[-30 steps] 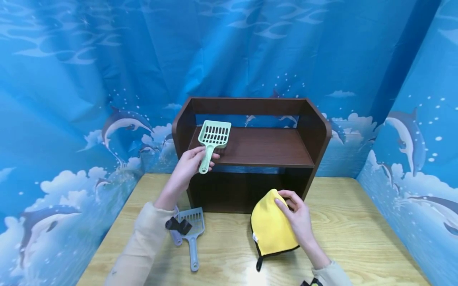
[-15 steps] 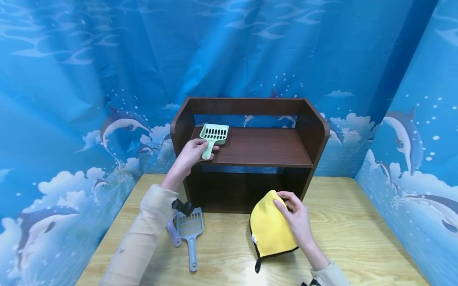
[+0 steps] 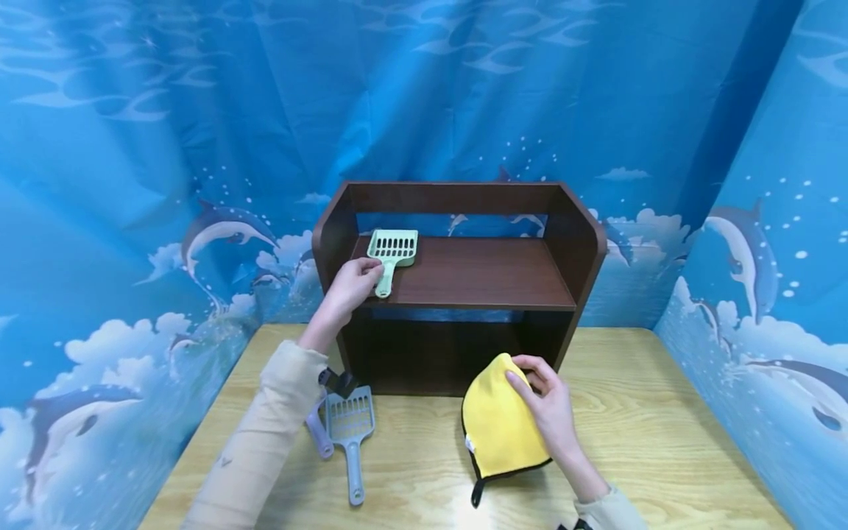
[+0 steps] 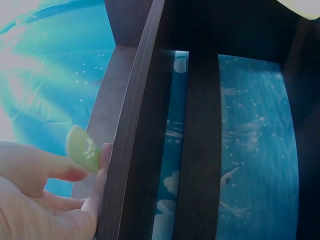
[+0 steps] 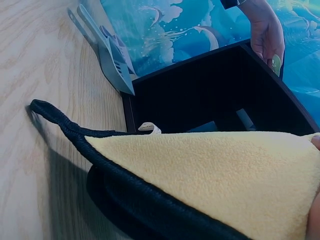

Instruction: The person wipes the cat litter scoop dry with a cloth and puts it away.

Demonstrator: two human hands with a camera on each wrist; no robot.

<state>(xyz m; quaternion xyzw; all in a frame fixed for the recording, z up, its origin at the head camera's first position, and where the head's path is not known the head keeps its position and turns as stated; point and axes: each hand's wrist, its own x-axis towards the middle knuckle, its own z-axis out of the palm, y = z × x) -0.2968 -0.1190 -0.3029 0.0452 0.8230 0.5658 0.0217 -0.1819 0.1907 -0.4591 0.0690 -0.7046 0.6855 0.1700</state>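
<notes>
In the head view my left hand [image 3: 356,285] pinches the handle of a green slotted litter scoop [image 3: 386,278]. The scoop's head lies over the left part of the upper shelf [image 3: 490,272], slots facing up. Seen from the left wrist, the handle end [image 4: 84,147] sits between thumb and fingers, right at the shelf's front edge. My right hand [image 3: 553,405] grips the top corner of a yellow cloth [image 3: 503,423] with black trim, holding it in front of the lower compartment. The cloth's black hanging loop [image 5: 47,111] droops toward the tabletop.
A dark brown two-level shelf unit [image 3: 457,195] stands on the wooden table [image 3: 636,427]. Left of the cloth lie a blue-grey litter scoop [image 3: 351,430] and a purple one [image 3: 319,433], partly under the left forearm. Blue dolphin-print sheets [image 3: 424,88] surround the table.
My left hand has lowered the green scoop toward the upper shelf, and its fingers no longer show past the handle's right side. The right hand and yellow cloth have stayed nearly still.
</notes>
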